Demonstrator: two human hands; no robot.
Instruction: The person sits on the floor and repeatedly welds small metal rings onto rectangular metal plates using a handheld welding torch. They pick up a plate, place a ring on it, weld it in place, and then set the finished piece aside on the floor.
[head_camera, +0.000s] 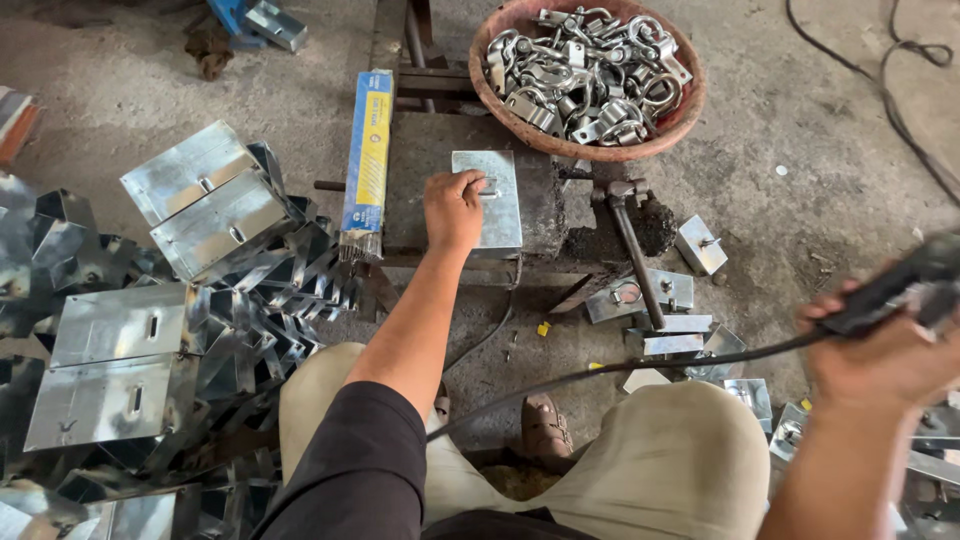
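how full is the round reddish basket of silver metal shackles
Nearly full: silver metal shackles are heaped to about the rim of the round reddish basket.

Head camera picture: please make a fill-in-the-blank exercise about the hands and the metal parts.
1. The left hand rests on a flat metal ____ on the work block.
2. The right hand grips a dark tool with a ____ trailing from it.
3. The round basket holds metal ____.

Missing words: plate; cable; shackles
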